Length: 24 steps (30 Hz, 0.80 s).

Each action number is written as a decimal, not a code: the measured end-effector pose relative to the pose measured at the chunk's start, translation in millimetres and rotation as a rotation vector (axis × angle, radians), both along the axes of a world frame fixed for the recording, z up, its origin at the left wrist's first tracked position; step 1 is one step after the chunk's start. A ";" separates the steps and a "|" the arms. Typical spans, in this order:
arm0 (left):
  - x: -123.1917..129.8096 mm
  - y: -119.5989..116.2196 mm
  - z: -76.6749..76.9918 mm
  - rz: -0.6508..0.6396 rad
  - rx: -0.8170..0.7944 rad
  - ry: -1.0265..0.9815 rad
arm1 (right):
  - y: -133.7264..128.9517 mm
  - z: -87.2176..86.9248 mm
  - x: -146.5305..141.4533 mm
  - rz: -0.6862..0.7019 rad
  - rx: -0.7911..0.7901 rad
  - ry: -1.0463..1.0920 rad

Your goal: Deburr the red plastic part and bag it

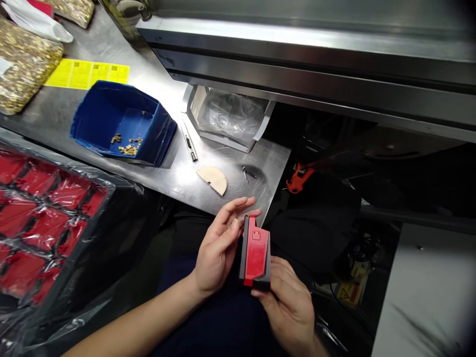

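Observation:
A red and black plastic housing [256, 253] is held upright over my lap. My right hand [290, 302] grips its lower right side, thumb at the bottom edge. On its upper left, my left hand [219, 248] has its fingers curved beside the housing, thumb near the top left edge; whether they press on it is hard to tell. Just beyond, on the metal table [167, 183], lie a pale half-round piece [213, 179], a utility knife [189, 144] and a small dark metal tool [248, 172].
A blue bin [163, 134] holds small brass parts. Behind the knife stands a grey bin [226, 141] with clear plastic. Bags of brass parts [28, 59] and yellow labels [89, 73] are at upper left. A crate [122, 218] of red parts stands left; an orange tool [297, 179] is right.

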State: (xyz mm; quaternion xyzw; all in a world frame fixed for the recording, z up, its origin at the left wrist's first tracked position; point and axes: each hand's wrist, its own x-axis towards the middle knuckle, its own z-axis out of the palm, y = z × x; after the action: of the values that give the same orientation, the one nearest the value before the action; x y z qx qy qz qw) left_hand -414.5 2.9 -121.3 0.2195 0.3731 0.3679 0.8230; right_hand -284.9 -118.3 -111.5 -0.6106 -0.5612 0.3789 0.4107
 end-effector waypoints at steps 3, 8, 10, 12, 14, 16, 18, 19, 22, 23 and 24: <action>-0.9 0.9 0.1 -0.035 -0.010 -0.017 | -1.4 -0.8 0.6 -0.013 0.011 -0.010; -2.6 2.5 -0.2 -0.136 -0.001 0.097 | -2.3 -0.2 1.9 -0.118 -0.061 0.063; -1.9 2.5 -2.4 -0.116 -0.013 0.142 | -2.5 -1.9 2.4 -0.211 -0.179 0.158; -0.6 1.8 -5.6 -0.103 -0.018 0.199 | -1.5 -5.2 2.4 -0.321 -0.298 0.327; 1.0 0.7 -9.0 -0.107 -0.002 0.249 | 1.2 -9.6 2.0 -0.433 -0.371 0.548; 2.4 -0.4 -11.5 -0.113 0.029 0.275 | 4.8 -13.9 1.5 -0.518 -0.406 0.751; 3.3 -1.1 -12.8 -0.131 0.035 0.290 | 7.6 -17.5 1.1 -0.562 -0.425 0.880; 3.5 -1.3 -13.0 -0.148 0.027 0.299 | 8.4 -18.9 1.1 -0.574 -0.430 0.915; 3.3 -1.6 -13.0 -0.233 0.035 0.341 | 9.3 -21.4 1.0 -0.597 -0.453 0.954; 3.1 -1.7 -13.2 -0.262 0.080 0.369 | 9.5 -21.7 0.9 -0.606 -0.458 0.958; 2.7 -1.8 -13.6 -0.285 0.141 0.402 | 9.9 -21.7 0.9 -0.618 -0.462 0.959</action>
State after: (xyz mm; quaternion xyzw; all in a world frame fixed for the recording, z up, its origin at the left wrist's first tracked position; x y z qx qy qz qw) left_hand -411.8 1.1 -134.9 0.3956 0.4679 0.2223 0.7583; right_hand -284.0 -108.3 -133.2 -0.5796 -0.0144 0.5867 0.5653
